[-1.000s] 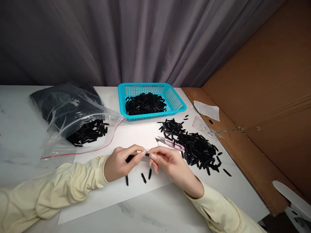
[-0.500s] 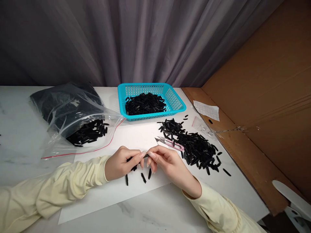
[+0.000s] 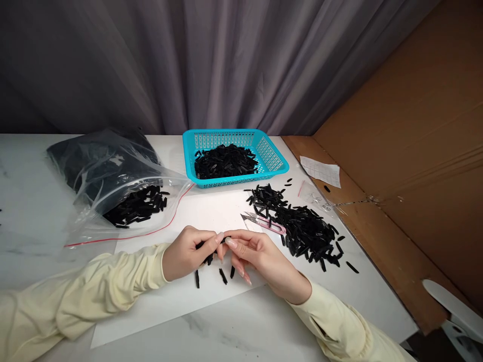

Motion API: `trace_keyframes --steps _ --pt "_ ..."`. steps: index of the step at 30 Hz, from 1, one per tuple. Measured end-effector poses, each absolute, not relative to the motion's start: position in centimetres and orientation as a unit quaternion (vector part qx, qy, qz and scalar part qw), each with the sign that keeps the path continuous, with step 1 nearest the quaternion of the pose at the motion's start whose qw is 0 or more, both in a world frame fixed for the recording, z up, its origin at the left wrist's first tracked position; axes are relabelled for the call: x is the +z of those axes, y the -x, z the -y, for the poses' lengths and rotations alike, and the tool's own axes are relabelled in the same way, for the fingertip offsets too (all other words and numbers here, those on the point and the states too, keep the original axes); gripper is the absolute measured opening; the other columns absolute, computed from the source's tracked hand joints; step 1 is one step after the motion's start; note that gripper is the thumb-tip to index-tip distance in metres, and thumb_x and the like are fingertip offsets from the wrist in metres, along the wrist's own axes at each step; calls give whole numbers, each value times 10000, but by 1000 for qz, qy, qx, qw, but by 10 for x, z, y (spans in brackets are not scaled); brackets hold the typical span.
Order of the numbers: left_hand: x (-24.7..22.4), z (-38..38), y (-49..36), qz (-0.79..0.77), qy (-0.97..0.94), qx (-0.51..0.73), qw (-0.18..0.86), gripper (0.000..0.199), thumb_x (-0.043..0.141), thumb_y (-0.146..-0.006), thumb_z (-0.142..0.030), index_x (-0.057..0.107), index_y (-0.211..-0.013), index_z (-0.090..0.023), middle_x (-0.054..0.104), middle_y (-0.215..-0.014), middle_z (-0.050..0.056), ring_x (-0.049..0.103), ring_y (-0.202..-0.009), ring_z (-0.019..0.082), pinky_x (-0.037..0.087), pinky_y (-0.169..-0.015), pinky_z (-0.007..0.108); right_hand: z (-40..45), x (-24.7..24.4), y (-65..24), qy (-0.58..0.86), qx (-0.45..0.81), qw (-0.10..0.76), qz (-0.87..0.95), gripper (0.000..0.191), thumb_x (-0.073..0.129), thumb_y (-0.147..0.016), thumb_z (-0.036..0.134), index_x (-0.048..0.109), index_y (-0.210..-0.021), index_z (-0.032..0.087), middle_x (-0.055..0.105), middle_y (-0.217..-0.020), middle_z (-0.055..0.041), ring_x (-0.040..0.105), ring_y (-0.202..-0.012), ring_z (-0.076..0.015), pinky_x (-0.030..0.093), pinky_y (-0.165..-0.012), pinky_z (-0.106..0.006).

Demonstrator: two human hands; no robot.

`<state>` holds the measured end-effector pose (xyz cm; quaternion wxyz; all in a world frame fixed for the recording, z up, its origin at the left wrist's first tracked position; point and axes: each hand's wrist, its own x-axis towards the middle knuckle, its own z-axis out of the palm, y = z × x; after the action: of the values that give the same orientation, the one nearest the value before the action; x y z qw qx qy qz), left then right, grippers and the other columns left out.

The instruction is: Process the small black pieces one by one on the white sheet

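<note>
Between the thumbs and fingertips of both hands is a small black strip (image 3: 225,239), partly covered by them. My left hand (image 3: 192,251) is closed, with more black strips (image 3: 209,259) showing under its fingers. Thumb and forefinger of my right hand (image 3: 258,254) pinch the strip's other end, while its lower fingers hang loose. Several black strips (image 3: 223,276) lie on the white sheet (image 3: 158,301) just below the hands. Pink-handled thread snips (image 3: 277,227) rest to the right, touching a large heap of black strips (image 3: 305,231).
A turquoise basket (image 3: 234,179) holding black strips stands at the back. To the left lies a clear zip bag (image 3: 94,221) with black strips at its mouth. Cardboard (image 3: 415,166) rises on the right, near a paper slip (image 3: 320,171) and a small plastic bag (image 3: 313,196).
My right hand has shifted slightly left and down, its lower fingers spreading away. The black strip between the hands has tilted and shows more. My left hand has hardly moved.
</note>
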<state>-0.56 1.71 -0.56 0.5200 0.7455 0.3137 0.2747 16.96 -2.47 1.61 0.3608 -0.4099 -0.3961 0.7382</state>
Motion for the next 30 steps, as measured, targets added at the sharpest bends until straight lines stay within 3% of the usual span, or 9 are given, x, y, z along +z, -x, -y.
trace_keyframes --steps 5,18,30 --pt "-4 -18 5 -319 -751 272 510 441 383 -909 -320 590 -570 -128 397 -382 -51 376 -349 58 346 -393 154 24 16 -170 397 761 325 397 281 550 -860 394 629 -798 132 447 -502 46 398 -443 -66 363 -450 -188" --pt "-10 -16 7 -296 -748 294 517 465 365 -929 -370 594 -601 -132 449 -402 -39 371 -347 61 326 -378 168 21 16 -171 361 812 310 337 207 596 -832 323 640 -790 126 452 -470 65 344 -374 -34 256 -409 -195" --pt "-13 -17 8 -299 -733 299 532 492 358 -926 -409 600 -605 -126 390 -383 -49 344 -333 64 291 -358 180 20 14 -171 360 804 315 352 246 560 -854 326 651 -765 116 477 -488 48 368 -374 -39 294 -424 -193"
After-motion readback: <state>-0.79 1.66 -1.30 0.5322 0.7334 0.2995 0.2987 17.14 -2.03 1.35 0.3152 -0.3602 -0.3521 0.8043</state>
